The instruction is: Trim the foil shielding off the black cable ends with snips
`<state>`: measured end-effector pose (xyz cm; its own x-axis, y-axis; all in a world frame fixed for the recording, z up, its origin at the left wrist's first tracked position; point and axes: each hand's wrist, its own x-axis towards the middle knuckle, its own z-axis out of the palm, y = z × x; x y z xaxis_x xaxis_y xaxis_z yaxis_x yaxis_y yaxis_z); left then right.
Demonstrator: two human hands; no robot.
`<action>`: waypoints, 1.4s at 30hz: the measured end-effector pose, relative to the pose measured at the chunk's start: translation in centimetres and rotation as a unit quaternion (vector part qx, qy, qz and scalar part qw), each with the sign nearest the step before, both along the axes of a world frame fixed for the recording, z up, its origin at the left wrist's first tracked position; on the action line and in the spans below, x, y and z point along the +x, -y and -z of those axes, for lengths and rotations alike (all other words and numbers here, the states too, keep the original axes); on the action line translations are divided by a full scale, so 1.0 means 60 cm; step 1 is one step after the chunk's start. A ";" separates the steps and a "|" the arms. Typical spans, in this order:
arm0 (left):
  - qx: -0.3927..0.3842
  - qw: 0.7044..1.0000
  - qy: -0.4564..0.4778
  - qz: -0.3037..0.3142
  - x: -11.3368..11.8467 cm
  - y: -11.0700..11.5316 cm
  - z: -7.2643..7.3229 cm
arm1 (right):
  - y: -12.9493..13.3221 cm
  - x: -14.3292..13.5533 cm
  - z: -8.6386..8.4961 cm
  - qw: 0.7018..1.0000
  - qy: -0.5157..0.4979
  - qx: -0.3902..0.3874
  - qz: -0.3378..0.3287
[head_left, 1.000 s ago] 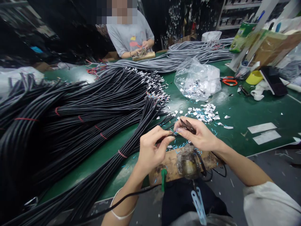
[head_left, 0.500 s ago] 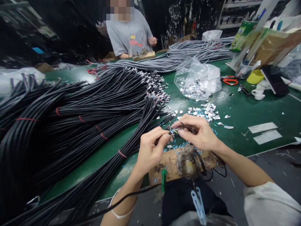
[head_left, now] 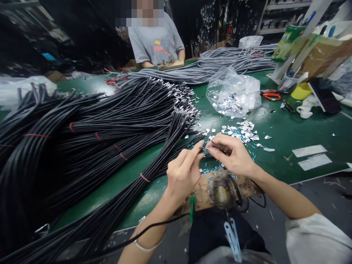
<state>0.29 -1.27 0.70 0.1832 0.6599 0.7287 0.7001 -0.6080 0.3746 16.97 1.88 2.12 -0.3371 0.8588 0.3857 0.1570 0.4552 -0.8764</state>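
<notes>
Over the front of the green table, my left hand [head_left: 184,174] has its thumb and fingertips around the end of a black cable, whose jacket is mostly hidden by the fingers. Thin coloured wires [head_left: 205,148] come out of that end, between my two hands. My right hand [head_left: 236,156] meets it from the right, its thumb and index finger pinching the wires. A slim dark tool [head_left: 220,147] lies in the same hand; its exact kind is unclear. Just below, a worn metal fixture [head_left: 222,190] sits on a wooden board [head_left: 202,189].
Bundled black cables [head_left: 132,124] fill the left side. Foil scraps [head_left: 246,130] and blue wire bits lie beyond my hands. Further back are a clear plastic bag [head_left: 235,91], orange-handled scissors [head_left: 271,95] and grey cables [head_left: 214,60]. Another person [head_left: 158,40] sits across the table.
My left fingers have straightened and shifted onto the wires, which were fanned out and now are gathered closer together. The person opposite has lowered a hand to the board before them.
</notes>
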 end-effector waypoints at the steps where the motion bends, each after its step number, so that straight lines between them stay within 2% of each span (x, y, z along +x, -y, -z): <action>1: 0.019 1.000 -0.022 0.001 0.001 0.000 0.003 | 0.000 -0.003 0.001 1.000 -0.014 -0.019 -0.005; 3: 0.027 0.999 -0.041 0.012 0.002 -0.001 0.006 | -0.001 -0.008 0.004 0.997 -0.049 -0.062 -0.021; 5: -0.001 0.999 -0.028 0.038 0.002 -0.001 0.007 | -0.002 -0.013 0.007 0.991 -0.080 -0.092 -0.049; 8: -0.084 0.987 0.051 0.123 0.000 0.001 0.006 | -0.007 -0.015 0.010 0.992 -0.076 -0.071 -0.074; 10: -0.154 0.964 0.118 0.182 -0.002 0.003 0.005 | -0.014 -0.010 0.010 0.998 -0.039 -0.031 -0.038; 12: -0.227 0.931 0.185 0.216 -0.007 0.002 0.003 | -0.024 0.000 0.007 0.999 -0.017 -0.012 0.033; 15: -0.322 0.878 0.253 0.249 -0.012 -0.006 0.000 | -0.041 0.021 0.000 0.989 -0.046 -0.018 0.139; 18: -0.389 0.847 0.238 0.273 -0.007 -0.016 0.000 | -0.053 0.035 -0.005 0.981 -0.044 0.012 0.188; 24: -0.500 0.810 0.132 0.276 0.021 -0.020 0.021 | -0.068 0.041 0.005 0.982 0.060 0.041 0.177; 26: -0.490 0.822 0.119 0.264 0.022 -0.023 0.029 | -0.076 0.045 0.012 0.974 0.117 0.051 0.186; 29: -0.423 0.872 0.148 0.198 0.005 -0.041 0.041 | -0.089 0.050 0.025 0.955 0.217 0.054 0.195; 31: -0.315 0.934 0.153 0.074 -0.012 -0.059 0.050 | -0.096 0.051 0.035 0.939 0.279 0.043 0.195; 32: -0.259 0.957 0.133 0.009 -0.020 -0.069 0.056 | -0.098 0.051 0.039 0.933 0.302 0.036 0.192; 33: -0.222 0.970 0.092 -0.029 -0.026 -0.079 0.062 | -0.100 0.049 0.044 0.928 0.320 0.031 0.188; 35: -0.195 0.978 0.009 -0.068 -0.031 -0.095 0.074 | -0.101 0.045 0.052 0.923 0.343 0.024 0.171; 37: -0.205 0.973 -0.070 -0.083 -0.029 -0.106 0.083 | -0.100 0.041 0.058 0.923 0.354 0.022 0.150; 42: -0.199 0.973 -0.075 -0.087 -0.017 -0.116 0.083 | -0.102 0.034 0.057 0.931 0.343 0.034 0.124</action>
<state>-0.75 5.67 -4.28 0.1270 0.9147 0.3837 0.8443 -0.3028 0.4421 19.01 8.02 -1.33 -0.3186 0.9246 0.2089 0.7765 0.3810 -0.5019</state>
